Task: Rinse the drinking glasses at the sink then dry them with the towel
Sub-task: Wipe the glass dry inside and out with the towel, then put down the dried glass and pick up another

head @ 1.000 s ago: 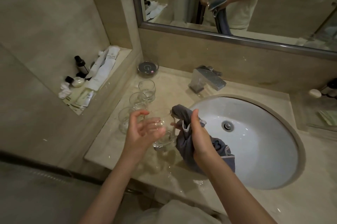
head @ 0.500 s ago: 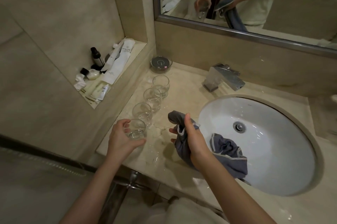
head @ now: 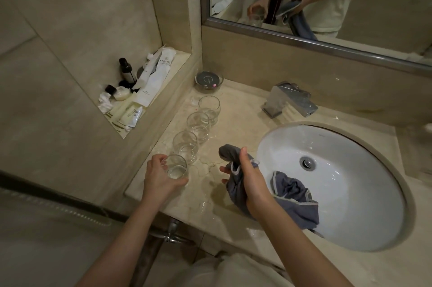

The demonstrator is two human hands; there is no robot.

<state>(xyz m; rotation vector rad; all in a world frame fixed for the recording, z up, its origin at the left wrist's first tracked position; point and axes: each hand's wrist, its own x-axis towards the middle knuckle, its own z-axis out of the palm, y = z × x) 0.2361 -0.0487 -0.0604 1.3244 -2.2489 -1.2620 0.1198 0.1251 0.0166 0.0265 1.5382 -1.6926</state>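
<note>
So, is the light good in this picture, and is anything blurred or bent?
Head view: dim, warm light; glare spots on the sink and wet counter; the mirror frame and counter edges curve from the wide lens; the glasses are sharp but hard to see.

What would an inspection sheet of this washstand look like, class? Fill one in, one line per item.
Surface: marble counter, wet patches near its front edge.
Job's things: four glasses in a row; nearest glass in hand, three others standing upright; grey towel draped into the sink.
Clutter: toiletries in the wall niche; small glass dish.
Grippers: left hand holds the nearest glass; right hand grips the towel.
Cables: nothing seen.
Surroundings: faucet, mirror.
</note>
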